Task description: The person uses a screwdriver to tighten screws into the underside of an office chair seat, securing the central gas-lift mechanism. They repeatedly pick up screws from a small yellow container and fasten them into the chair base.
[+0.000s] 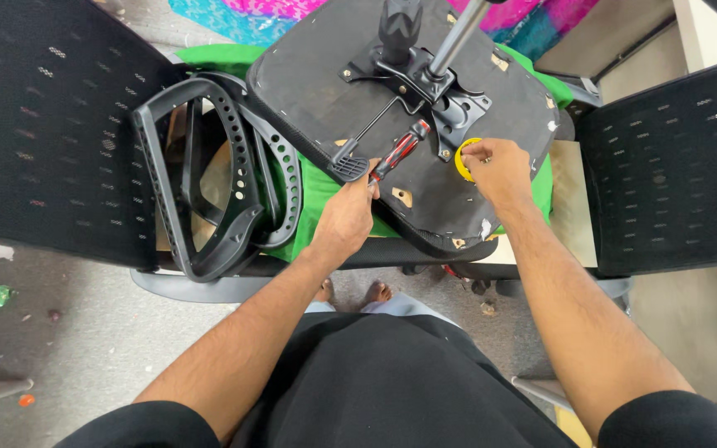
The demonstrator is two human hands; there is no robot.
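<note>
Red-and-black-handled screwdriver [400,149] lies slanted across the upturned underside of a black office-chair seat [334,75], handle pointing up-right toward the black metal tilt mechanism plate [425,83] with its grey gas-lift column [456,37]. Left hand [348,214] is closed around the screwdriver's lower end, fingers curled, thumb side up; tip hidden by the hand. It sits just beside a black ribbed plastic lever paddle [348,166] on a thin rod. Right hand [499,170] rests on the seat bottom right of the mechanism, fingers bent and pinching a small yellow ring-shaped roll [463,159], partly covered by the fingers; can't tell what kind of roll. Seat rests on a green cloth [317,191]. Black perforated plastic armrest frames [217,182] lean left of the seat, overlapping each other. Black mesh chair backs [35,124] stand at far left and far right. Person's bare feet [354,292] show below the seat edge on grey floor [85,332].
</note>
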